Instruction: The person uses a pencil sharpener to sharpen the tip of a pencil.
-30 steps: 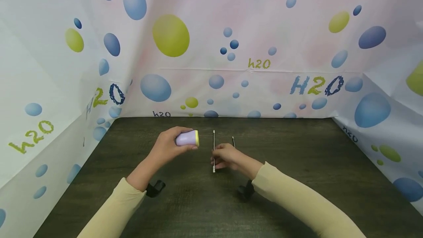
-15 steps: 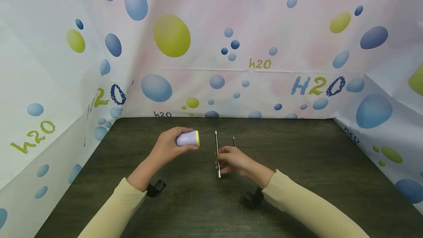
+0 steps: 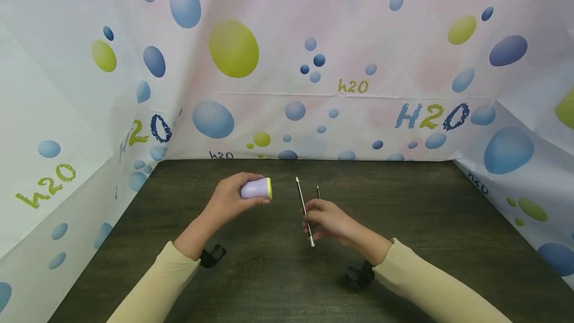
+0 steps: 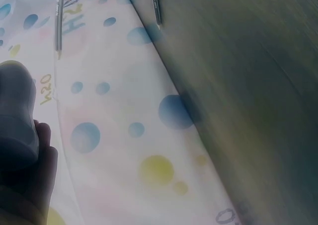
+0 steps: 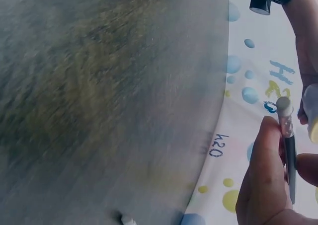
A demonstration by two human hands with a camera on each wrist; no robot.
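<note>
My left hand grips a small lilac, waisted cylinder with a yellow rim, held sideways above the table; its kind is unclear. The rim end faces right, and in the left wrist view the cylinder looks dark. My right hand pinches a dark pencil between thumb and fingers, a short gap to the right of the cylinder. Its white eraser end shows in the right wrist view, the pointed tip at the far end. A second pencil lies on the table behind my right hand, partly hidden by it.
The dark wooden table spreads beneath both hands. A white sheet printed with blue and green bubbles and "H2O" stands at the back and both sides. Black camera mounts sit on both wrists.
My right hand has drawn the pencil to the right and slightly nearer, and the pencil has turned from straight to slanted. My left hand stays still with the lilac cylinder.
</note>
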